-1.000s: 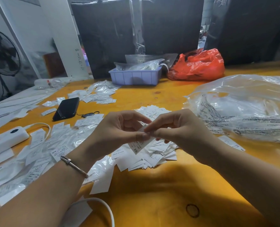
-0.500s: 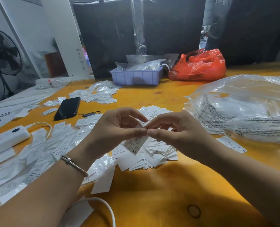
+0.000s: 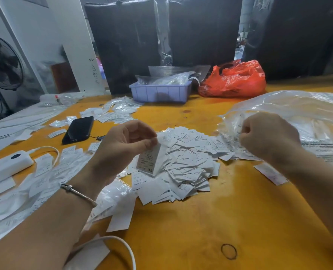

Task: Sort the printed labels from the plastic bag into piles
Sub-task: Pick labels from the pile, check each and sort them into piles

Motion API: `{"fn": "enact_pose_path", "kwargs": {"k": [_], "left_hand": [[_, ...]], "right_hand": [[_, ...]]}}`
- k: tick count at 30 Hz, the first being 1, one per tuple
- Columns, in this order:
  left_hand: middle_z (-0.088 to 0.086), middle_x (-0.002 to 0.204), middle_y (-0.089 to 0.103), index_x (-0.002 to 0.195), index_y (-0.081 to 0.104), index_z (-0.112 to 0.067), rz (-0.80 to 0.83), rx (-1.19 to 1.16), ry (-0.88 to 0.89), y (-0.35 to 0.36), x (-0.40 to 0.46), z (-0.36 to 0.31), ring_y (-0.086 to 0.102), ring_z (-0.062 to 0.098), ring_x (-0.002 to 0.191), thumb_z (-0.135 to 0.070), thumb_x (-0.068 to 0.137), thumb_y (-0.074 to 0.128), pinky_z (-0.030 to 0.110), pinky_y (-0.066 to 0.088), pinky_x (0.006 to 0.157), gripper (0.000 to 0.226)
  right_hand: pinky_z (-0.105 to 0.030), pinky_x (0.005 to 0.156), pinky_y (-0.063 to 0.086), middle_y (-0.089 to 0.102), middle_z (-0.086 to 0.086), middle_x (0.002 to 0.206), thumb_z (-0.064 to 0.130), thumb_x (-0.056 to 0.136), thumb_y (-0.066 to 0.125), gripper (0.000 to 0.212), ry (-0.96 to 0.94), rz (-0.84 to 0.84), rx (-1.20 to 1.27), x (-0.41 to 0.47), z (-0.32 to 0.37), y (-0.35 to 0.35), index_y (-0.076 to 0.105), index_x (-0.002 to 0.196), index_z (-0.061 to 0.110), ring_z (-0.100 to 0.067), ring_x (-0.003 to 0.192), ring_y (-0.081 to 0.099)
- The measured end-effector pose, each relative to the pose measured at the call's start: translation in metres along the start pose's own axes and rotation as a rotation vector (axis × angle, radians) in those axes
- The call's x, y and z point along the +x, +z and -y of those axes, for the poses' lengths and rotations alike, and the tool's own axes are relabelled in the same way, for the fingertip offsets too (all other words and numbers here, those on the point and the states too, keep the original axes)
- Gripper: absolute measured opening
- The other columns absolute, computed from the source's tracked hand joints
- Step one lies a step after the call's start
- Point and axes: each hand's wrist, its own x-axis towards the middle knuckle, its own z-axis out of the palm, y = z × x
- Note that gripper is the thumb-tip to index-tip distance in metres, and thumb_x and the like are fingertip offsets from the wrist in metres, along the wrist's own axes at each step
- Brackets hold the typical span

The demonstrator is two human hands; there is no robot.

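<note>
Several piles [image 3: 183, 162] lie sorted; my left grip [image 3: 126, 145] pinches one label [image 3: 149, 160], right grip [image 3: 269, 137] curled at the still-full plastic bag [image 3: 298, 114].

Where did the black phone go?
In the head view the black phone lies on the left of the orange table, beyond the left hand and above the white power bank.

We wear no sleeves: both forearms are bare to the hands, with a thin silver bangle [image 3: 78, 193] round our left wrist.
</note>
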Motion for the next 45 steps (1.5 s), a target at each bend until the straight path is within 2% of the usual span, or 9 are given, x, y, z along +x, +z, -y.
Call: {"fn": "enact_pose_path", "kwargs": {"k": [7,10,18,22,27,31,35,39,45], "left_hand": [[-0.006,0.086,0.071,0.084,0.072,-0.024,-0.214,0.339,-0.14,-0.011,0.007,0.01,0.062,0.015,0.082,-0.002,0.089,0.055,0.032,0.047,0.069,0.028],[-0.002,0.079,0.068,0.076,0.07,-0.024,-0.23,0.59,-0.249,-0.022,0.009,0.015,0.057,0.018,0.066,-0.003,0.083,0.051,0.031,0.047,0.06,0.029],[-0.005,0.078,0.064,0.073,0.066,-0.024,-0.119,1.053,-0.442,-0.031,0.009,0.024,0.057,0.016,0.076,-0.01,0.079,0.054,0.027,0.044,0.057,0.02],[-0.009,0.087,0.062,0.077,0.064,-0.028,-0.142,1.035,-0.414,-0.029,0.009,0.027,0.053,0.01,0.079,-0.009,0.079,0.056,0.026,0.041,0.058,0.021],[-0.007,0.106,0.05,0.084,0.063,-0.033,-0.205,1.002,-0.307,-0.023,0.01,0.028,0.041,0.019,0.115,-0.009,0.076,0.058,0.034,0.035,0.077,0.026],[-0.009,0.114,0.055,0.085,0.066,-0.031,-0.211,0.836,-0.141,-0.013,0.009,0.024,0.043,0.019,0.123,-0.007,0.079,0.058,0.039,0.04,0.094,0.025],[-0.013,0.114,0.059,0.095,0.069,-0.034,0.001,0.564,-0.069,-0.002,0.005,0.018,0.051,0.005,0.113,-0.013,0.088,0.062,0.033,0.046,0.091,0.023],[-0.015,0.106,0.07,0.109,0.068,-0.033,0.187,0.303,-0.074,0.007,0.002,0.009,0.063,-0.004,0.099,-0.046,0.084,0.066,0.021,0.05,0.077,0.029],[-0.002,0.087,0.075,0.101,0.07,-0.014,0.304,0.136,-0.096,0.021,-0.002,0.002,0.069,0.008,0.072,-0.039,0.077,0.07,0.013,0.048,0.058,0.035]], "right_hand": [[-0.037,0.085,0.04,0.061,-0.013,0.116,0.016,0.082,0.062,0.029,0.134,-0.068,-0.165,0.022,-0.044,0.014,0.063,0.111,0.016,-0.035,0.11,0.051],[-0.039,0.087,0.041,0.06,-0.011,0.112,0.021,0.083,0.065,0.025,0.105,-0.008,-0.223,0.025,-0.049,0.021,0.067,0.107,0.015,-0.033,0.11,0.05],[-0.039,0.089,0.037,0.062,-0.009,0.105,0.016,0.085,0.064,0.009,0.083,-0.016,-0.264,0.026,-0.047,0.023,0.071,0.092,0.019,-0.031,0.107,0.051],[-0.038,0.083,0.037,0.065,-0.008,0.097,0.015,0.086,0.063,0.011,0.076,-0.092,-0.147,0.024,-0.047,0.021,0.072,0.083,0.021,-0.032,0.095,0.055],[-0.034,0.07,0.036,0.054,-0.007,0.072,0.017,0.089,0.053,0.016,0.078,-0.207,0.009,0.023,-0.043,0.02,0.068,0.084,0.017,-0.035,0.086,0.053],[-0.036,0.072,0.048,0.067,-0.015,0.077,0.011,0.087,0.053,0.017,0.083,-0.244,0.494,0.015,-0.022,0.015,0.067,0.079,0.007,-0.034,0.08,0.061],[-0.025,0.048,0.041,0.068,-0.015,0.073,0.001,0.09,0.053,0.008,0.049,0.112,0.925,-0.007,0.013,0.006,0.057,0.084,0.004,-0.02,0.049,0.06],[-0.022,0.04,0.038,0.073,-0.014,0.075,0.002,0.09,0.059,0.004,-0.016,0.53,1.13,-0.029,0.04,0.008,0.055,0.09,0.002,-0.019,0.048,0.06],[-0.026,0.049,0.038,0.072,-0.013,0.075,0.002,0.087,0.063,0.012,-0.208,0.572,1.134,-0.049,0.06,0.015,0.052,0.085,0.006,-0.023,0.055,0.065]]}}
